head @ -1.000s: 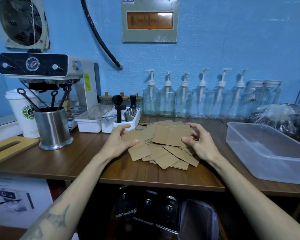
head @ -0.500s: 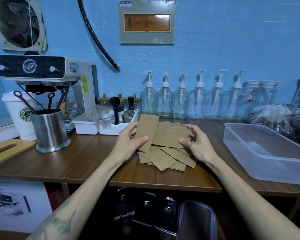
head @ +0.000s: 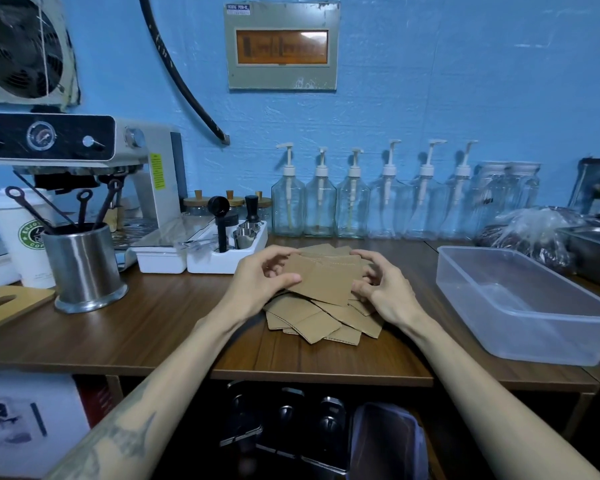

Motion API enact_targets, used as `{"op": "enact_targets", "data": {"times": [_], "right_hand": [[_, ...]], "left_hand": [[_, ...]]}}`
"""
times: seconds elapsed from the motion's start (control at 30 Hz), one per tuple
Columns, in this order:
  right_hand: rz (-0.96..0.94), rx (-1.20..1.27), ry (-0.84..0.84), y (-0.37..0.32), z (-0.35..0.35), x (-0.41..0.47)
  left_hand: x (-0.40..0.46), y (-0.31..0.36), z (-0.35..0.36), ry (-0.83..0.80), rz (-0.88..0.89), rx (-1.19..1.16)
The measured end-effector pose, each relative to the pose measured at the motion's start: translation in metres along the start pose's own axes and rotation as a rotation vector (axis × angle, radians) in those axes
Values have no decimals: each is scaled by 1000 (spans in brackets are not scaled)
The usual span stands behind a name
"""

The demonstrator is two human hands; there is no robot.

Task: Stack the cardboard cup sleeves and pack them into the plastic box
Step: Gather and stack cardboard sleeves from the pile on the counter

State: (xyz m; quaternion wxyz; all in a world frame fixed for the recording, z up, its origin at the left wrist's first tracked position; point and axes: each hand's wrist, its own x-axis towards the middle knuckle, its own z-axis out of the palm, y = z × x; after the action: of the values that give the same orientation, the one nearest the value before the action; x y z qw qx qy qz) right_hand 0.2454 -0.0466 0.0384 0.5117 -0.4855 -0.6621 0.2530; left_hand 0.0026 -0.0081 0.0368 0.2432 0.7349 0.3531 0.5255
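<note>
- Between the two hands, lifted a little above the desk (head: 153, 337), a few flat cardboard cup sleeves (head: 323, 280) are held together as a small bundle, the top one tilted slightly down toward the person.
- The left hand (head: 260, 284) pinches the bundle's left edge, thumb on the upper face and fingers curled behind it.
- The right hand (head: 383, 289) pinches the right edge in the same way, thumb in front and fingertips over the top corner; both hands are clamped on the sleeves, with the bundle's width keeping them apart.
- Directly beneath the hands lies the loose pile of sleeves (head: 323, 322), fanned out untidily on the wood, its near edges sticking out toward the person below the wrists.
- To the right of the right hand, well apart from it, sits the clear plastic box (head: 520, 327); no sleeves lie in it.
- Beyond the left hand stand two white trays (head: 222, 258), one holding small metal cups and a black tamper.
- Farther to the left of the left hand are a steel utensil cup (head: 85, 268), a white paper cup (head: 14, 233) and an espresso machine (head: 84, 161).
- Beyond both hands, along the blue wall, runs a row of clear pump bottles (head: 354, 206).
</note>
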Motion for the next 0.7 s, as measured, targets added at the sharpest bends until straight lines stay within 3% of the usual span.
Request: {"op": "enact_targets", "data": {"times": [0.2, 0.5, 0.7], "right_hand": [[-1, 2, -44, 1, 0, 1], [3, 55, -80, 4, 1, 0], [-103, -112, -73, 13, 5, 6]], "left_hand": [[2, -8, 11, 57, 38, 129], [0, -15, 13, 11, 23, 278], [0, -23, 15, -45, 54, 372]]}}
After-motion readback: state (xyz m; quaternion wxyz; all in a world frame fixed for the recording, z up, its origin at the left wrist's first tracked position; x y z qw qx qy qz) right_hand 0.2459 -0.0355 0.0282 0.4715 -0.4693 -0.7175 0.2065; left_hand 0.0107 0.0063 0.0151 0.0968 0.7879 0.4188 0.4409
